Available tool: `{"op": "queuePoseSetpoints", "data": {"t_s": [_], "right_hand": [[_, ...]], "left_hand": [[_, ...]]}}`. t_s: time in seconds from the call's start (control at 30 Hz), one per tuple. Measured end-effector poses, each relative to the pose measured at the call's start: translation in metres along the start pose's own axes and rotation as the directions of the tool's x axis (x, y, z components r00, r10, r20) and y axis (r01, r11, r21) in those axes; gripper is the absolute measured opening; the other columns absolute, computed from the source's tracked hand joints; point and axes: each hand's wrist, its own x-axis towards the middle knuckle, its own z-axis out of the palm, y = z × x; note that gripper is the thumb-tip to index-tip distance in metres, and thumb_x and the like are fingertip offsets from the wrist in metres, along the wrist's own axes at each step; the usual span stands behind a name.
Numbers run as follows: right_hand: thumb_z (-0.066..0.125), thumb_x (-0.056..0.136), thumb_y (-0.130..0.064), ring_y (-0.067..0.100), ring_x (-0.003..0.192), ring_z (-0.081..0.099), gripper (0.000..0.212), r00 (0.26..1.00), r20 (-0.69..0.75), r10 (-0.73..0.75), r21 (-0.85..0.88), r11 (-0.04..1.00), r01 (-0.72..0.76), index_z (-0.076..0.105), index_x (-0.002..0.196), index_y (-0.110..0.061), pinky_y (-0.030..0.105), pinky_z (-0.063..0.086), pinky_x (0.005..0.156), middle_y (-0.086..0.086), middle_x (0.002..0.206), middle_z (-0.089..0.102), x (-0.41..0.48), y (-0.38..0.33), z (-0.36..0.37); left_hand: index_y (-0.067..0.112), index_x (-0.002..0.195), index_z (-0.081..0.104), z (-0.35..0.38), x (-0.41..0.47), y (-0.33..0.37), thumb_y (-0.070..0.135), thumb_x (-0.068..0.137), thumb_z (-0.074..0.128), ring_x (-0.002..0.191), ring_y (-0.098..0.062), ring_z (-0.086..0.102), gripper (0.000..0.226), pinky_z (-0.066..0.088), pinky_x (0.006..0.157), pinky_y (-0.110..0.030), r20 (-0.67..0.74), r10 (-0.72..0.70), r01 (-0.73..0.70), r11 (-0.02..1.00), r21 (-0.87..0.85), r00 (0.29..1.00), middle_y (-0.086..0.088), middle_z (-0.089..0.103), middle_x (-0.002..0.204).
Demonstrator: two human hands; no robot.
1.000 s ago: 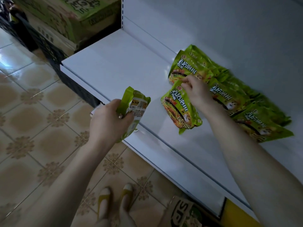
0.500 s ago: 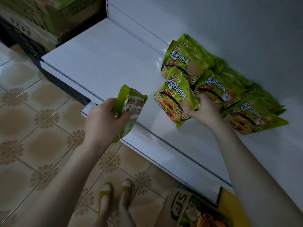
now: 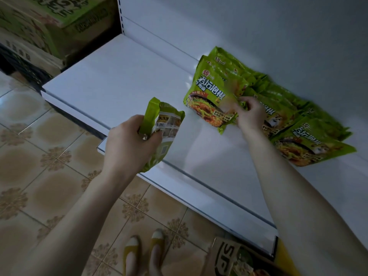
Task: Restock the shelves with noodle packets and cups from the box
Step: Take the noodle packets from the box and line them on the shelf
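The left hand (image 3: 129, 140) grips a green noodle packet (image 3: 162, 128) upright over the white shelf's (image 3: 119, 76) front edge. To its right, the right hand (image 3: 249, 114) pinches the lower corner of another packet (image 3: 209, 96), tilted against the row of packets (image 3: 298, 124) lying beyond that hand.

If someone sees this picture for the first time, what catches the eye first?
The bright green noodle packets lying overlapped on the white shelf at the right, where the right hand grips one. Then the left hand holding another packet above the shelf's front edge.
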Motion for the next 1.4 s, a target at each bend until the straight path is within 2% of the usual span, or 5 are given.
{"op": "queuePoseSetpoints", "data": {"t_s": [0.53, 0.67, 0.8, 1.0, 1.4], "right_hand": [[0.063, 0.084, -0.009, 0.023, 0.118, 0.051, 0.026, 0.997, 0.005, -0.072, -0.035, 0.997, 0.072, 0.063, 0.110, -0.004, 0.023, 0.037, 0.091, 0.011, 0.123, 0.059, 0.034, 0.006, 0.021], [0.065, 0.083, -0.013, 0.023, 0.116, 0.052, 0.034, 0.999, -0.020, -0.048, -0.006, 0.999, 0.048, 0.059, 0.115, -0.003, 0.029, 0.041, 0.094, 0.012, 0.123, 0.058, 0.036, 0.010, 0.022], [0.074, 0.075, -0.016, 0.024, 0.105, 0.059, 0.042, 1.000, 0.013, -0.025, 0.005, 1.000, 0.025, 0.059, 0.110, 0.000, 0.027, 0.047, 0.085, 0.013, 0.113, 0.063, 0.036, 0.016, 0.024], [0.072, 0.079, -0.018, 0.024, 0.110, 0.055, 0.046, 0.997, -0.041, -0.061, -0.131, 0.990, 0.055, 0.053, 0.114, 0.003, 0.015, 0.028, 0.068, 0.015, 0.119, 0.058, 0.033, 0.015, 0.027], [0.071, 0.079, -0.017, 0.023, 0.109, 0.054, 0.045, 0.999, -0.042, -0.014, -0.125, 0.992, 0.008, 0.051, 0.114, 0.003, 0.011, 0.027, 0.066, 0.015, 0.120, 0.057, 0.034, 0.015, 0.024]], "left_hand": [[0.005, 0.089, 0.064, 0.017, 0.024, -0.005, 0.037, 0.069, 0.051, 0.074, -0.031, 0.062, 0.040, 0.053, 0.061, -0.046, -0.030, 0.079, -0.080, 0.997, -0.002, 0.996, -0.012, 0.068, 0.079], [0.003, 0.089, 0.063, 0.024, 0.023, -0.008, 0.038, 0.070, 0.051, 0.074, -0.033, 0.062, 0.042, 0.053, 0.061, -0.047, -0.037, 0.113, -0.113, 0.994, -0.001, 0.993, -0.016, 0.067, 0.079], [0.004, 0.089, 0.064, 0.027, 0.021, -0.006, 0.037, 0.069, 0.051, 0.073, -0.032, 0.062, 0.041, 0.053, 0.060, -0.045, -0.038, 0.115, -0.115, 0.993, 0.002, 0.993, -0.013, 0.068, 0.077], [0.008, 0.088, 0.065, 0.027, 0.019, -0.006, 0.036, 0.073, 0.056, 0.070, -0.028, 0.061, 0.033, 0.052, 0.057, -0.040, -0.024, 0.112, -0.112, 0.994, -0.001, 0.993, -0.008, 0.067, 0.076], [0.007, 0.089, 0.065, 0.030, 0.018, -0.003, 0.038, 0.070, 0.052, 0.072, -0.030, 0.061, 0.038, 0.052, 0.060, -0.044, -0.036, 0.138, -0.139, 0.990, 0.000, 0.990, -0.010, 0.067, 0.076]]}}
